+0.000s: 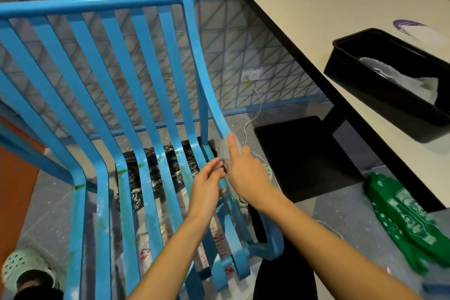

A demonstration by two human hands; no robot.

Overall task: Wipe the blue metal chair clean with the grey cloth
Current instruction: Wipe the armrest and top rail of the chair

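The blue metal chair stands slightly turned in front of the person, its slatted back and seat streaked with pale smears and a few greenish spots. Both hands are at its right armrest. The right hand grasps the grey cloth, bunched against the top of the armrest where the rail curves down from the back. Its forefinger lies straight up over the cloth while the other fingers curl round behind it. The left hand is just beside it on the inner side of the rail, fingers loosely bent and tips close to the lower edge of the cloth. From here I cannot tell whether they pinch it or only hover by it. Through the seat slats a crumpled black plastic bag shows on the floor below. To the right runs a pale tabletop with a dark edge, carrying a black tub with something white and crinkled inside. Under the tabletop lies a black mat, and a green printed bag lies on the floor near the tabletop's edge. A white cable trails from a wall socket down to the floor behind the armrest. At the lower left a foot in a pale green perforated clog rests on the floor.
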